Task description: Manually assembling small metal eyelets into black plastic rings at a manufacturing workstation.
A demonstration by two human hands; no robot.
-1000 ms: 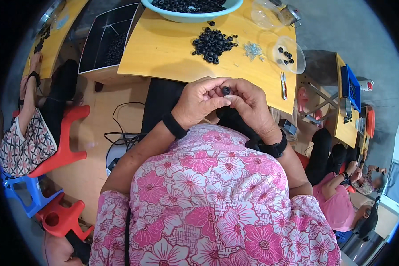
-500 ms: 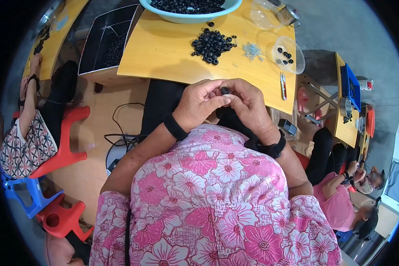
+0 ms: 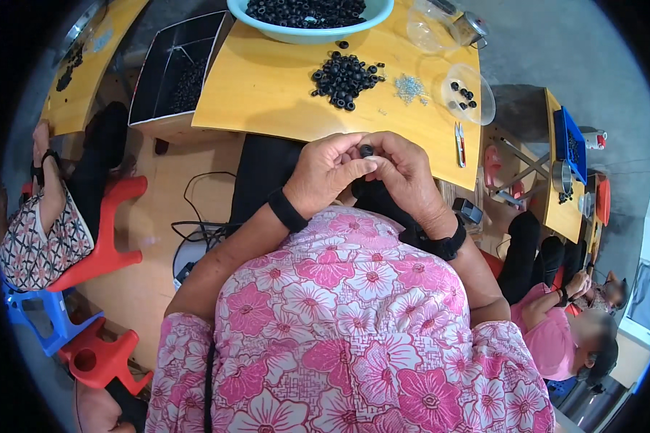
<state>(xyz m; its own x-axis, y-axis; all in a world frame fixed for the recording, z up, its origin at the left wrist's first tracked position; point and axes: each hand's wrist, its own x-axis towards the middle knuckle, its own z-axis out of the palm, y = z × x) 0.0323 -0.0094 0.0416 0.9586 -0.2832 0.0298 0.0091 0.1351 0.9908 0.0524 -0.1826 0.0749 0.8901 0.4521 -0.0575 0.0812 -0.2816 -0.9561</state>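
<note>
A small round black part with a hole [image 3: 367, 150] sits between the fingertips of both hands, just off the table's near edge. My left hand [image 3: 328, 172] pinches it from the left, its thumb reaching across. From the other side my right hand [image 3: 404, 173] closes on it with thumb and forefinger. Beyond my hands lies a pile of similar black parts [image 3: 344, 78] on the yellow table [image 3: 267, 86]. Beside that pile are small clear or silvery pieces [image 3: 409, 88], too small to make out. A clear plastic dish [image 3: 478, 108] holds several black parts.
Red-handled snips [image 3: 461, 146] lie near the table's right edge. A light-blue basin [image 3: 310, 32] full of black parts stands at the back, with a clear tub [image 3: 432, 29] and metal cup [image 3: 471, 27] to its right. An open box [image 3: 173, 72] adjoins the table's left. People sit on both sides.
The black part has turned slightly between my fingertips, and my hands have barely shifted. At the far left, another person's hand has drawn back toward the edge of their table.
</note>
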